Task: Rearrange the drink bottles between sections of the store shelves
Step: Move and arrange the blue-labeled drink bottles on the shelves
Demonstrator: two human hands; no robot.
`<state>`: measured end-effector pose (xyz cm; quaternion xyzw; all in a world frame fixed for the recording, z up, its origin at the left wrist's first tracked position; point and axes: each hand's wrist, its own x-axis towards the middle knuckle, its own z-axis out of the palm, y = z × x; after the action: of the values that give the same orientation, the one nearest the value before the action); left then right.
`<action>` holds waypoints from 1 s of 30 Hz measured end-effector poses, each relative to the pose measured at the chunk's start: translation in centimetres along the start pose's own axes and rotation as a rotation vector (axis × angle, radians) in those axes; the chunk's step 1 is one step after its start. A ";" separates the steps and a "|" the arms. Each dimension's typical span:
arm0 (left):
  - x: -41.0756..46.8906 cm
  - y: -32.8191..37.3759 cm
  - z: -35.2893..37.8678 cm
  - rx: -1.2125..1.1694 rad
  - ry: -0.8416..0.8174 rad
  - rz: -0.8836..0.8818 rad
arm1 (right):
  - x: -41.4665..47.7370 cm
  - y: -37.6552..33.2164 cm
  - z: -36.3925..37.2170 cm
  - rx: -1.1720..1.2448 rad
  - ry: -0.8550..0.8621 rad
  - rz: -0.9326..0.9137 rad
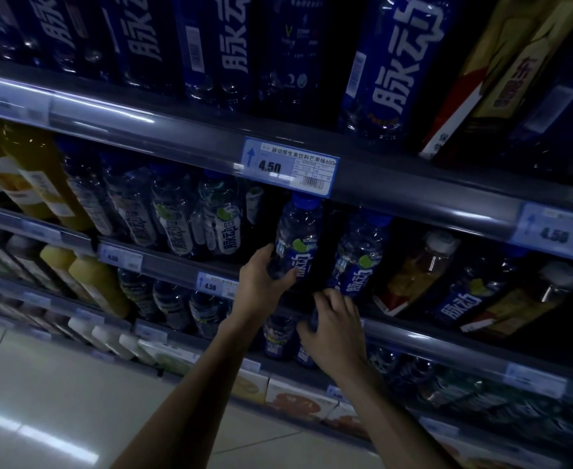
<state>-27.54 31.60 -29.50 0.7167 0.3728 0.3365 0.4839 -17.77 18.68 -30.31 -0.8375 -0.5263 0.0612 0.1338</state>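
1. While wrapped around the lower body of a blue-capped bottle (297, 243), fingers (287, 275) of the left hand (261, 282) closed on it, thumb across the front of the label.
2. Held upright at the middle shelf (413, 211), cap just under the shelf edge and below the price tag (288, 167) marked 4.50.
3. Spread and curled, fingers (325, 299) of the right hand (339, 328) at the foot of a second blue bottle (359, 255), just beside the first; cannot tell whether actually gripped or only touched.
4. Stood on the same shelf section, label forward, slightly tilted right.
5. Reached in from the bottom edge, both bare forearms, left arm from lower left, right arm from lower right.
6. Lined to the left on that shelf, a row of clear bottles with pale labels (180, 218), then yellow juice bottles (38, 177) further left.
7. Set to the right, an amber drink with white cap (423, 265) and another blue-labelled bottle (464, 296).
8. Ranged above, large dark blue bottles (396, 62) on the top shelf.
9. Stocked below, more small bottles and cartons (298, 397) near the pale floor (41, 384).
10. Dim throughout, far details hard to read.
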 end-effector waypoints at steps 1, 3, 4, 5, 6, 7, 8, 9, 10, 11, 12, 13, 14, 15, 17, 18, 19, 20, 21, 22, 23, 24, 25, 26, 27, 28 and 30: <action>0.1 -0.1 -0.4 -0.007 -0.027 0.001 | 0.0 0.0 0.0 0.002 -0.001 0.001; 0.4 -0.2 -1.1 -0.029 -0.076 -0.001 | 0.1 0.0 0.0 0.002 -0.006 -0.001; 0.5 -0.3 -1.4 -0.046 -0.098 0.002 | 0.1 0.1 0.0 0.002 -0.009 -0.001; 0.6 -0.4 -1.6 -0.065 -0.115 0.006 | 0.1 0.1 0.0 0.003 -0.013 -0.001; 0.6 -0.4 -1.7 -0.075 -0.125 0.007 | 0.0 0.1 0.0 0.002 -0.017 -0.001; 0.6 -0.4 -1.7 -0.078 -0.131 0.005 | 0.0 0.1 -0.1 0.001 -0.019 -0.001; 0.6 -0.3 -1.6 -0.075 -0.130 0.000 | 0.0 0.1 -0.1 -0.002 -0.020 -0.004; 0.5 -0.2 -1.4 -0.070 -0.119 -0.005 | 0.0 0.2 -0.1 -0.004 -0.020 -0.007; 0.4 -0.1 -1.2 -0.052 -0.093 -0.011 | 0.0 0.2 -0.1 -0.004 -0.019 -0.008; 0.3 0.0 -0.9 -0.014 -0.055 -0.021 | 0.0 0.2 -0.1 -0.003 -0.019 -0.008; 0.3 0.1 -0.6 0.033 -0.015 -0.032 | 0.0 0.2 -0.1 -0.002 -0.020 -0.007; 0.3 0.1 -0.4 0.066 0.018 -0.040 | 0.0 0.2 -0.1 -0.001 -0.024 -0.006; 0.2 0.1 -0.2 0.074 0.039 -0.034 | 0.0 0.2 -0.1 -0.002 -0.027 -0.006; 0.2 0.1 -0.1 0.063 0.048 -0.018 | 0.0 0.2 -0.1 -0.003 -0.029 -0.006; 0.1 0.0 -0.3 0.039 0.029 0.025 | 0.0 0.2 0.0 -0.002 -0.025 -0.008; 0.2 -0.1 -0.5 0.039 0.003 0.044 | 0.0 0.2 0.0 0.001 -0.024 -0.009; 0.3 -0.1 -0.7 0.044 -0.023 0.060 | 0.0 0.2 0.0 0.005 -0.024 -0.009; 0.4 -0.1 -1.0 0.049 -0.047 0.070 | 0.0 0.2 0.0 0.007 -0.023 -0.009; 0.6 -0.1 -1.2 0.046 -0.068 0.073 | 0.0 0.2 0.0 0.006 -0.021 -0.010; 0.6 0.0 -1.4 0.034 -0.088 0.068 | 0.0 0.2 0.0 0.002 -0.018 -0.014; 0.7 0.0 -1.5 0.019 -0.103 0.059 | -0.1 0.2 0.0 -0.003 -0.017 -0.017; 0.6 0.0 -1.5 0.009 -0.110 0.048 | -0.1 0.2 0.0 -0.005 -0.018 -0.018; 0.5 0.0 -1.5 0.001 -0.104 0.039 | -0.1 0.2 -0.1 -0.003 -0.020 -0.017; 0.4 -0.1 -1.4 -0.004 -0.088 0.035 | -0.1 0.2 -0.1 0.001 -0.021 -0.015; 0.3 -0.3 -1.3 0.004 -0.058 0.033 | -0.1 0.2 -0.1 0.002 -0.022 -0.014; 0.1 -0.4 -1.2 0.029 -0.019 0.030 | 0.0 0.2 -0.2 -0.001 -0.022 -0.015; 0.0 -0.6 -1.0 0.066 0.024 0.032 | 0.0 0.2 -0.2 -0.008 -0.023 -0.020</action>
<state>-28.51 32.22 -29.73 0.7341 0.3779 0.3405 0.4499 -17.53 18.51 -30.17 -0.8319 -0.5364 0.0677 0.1251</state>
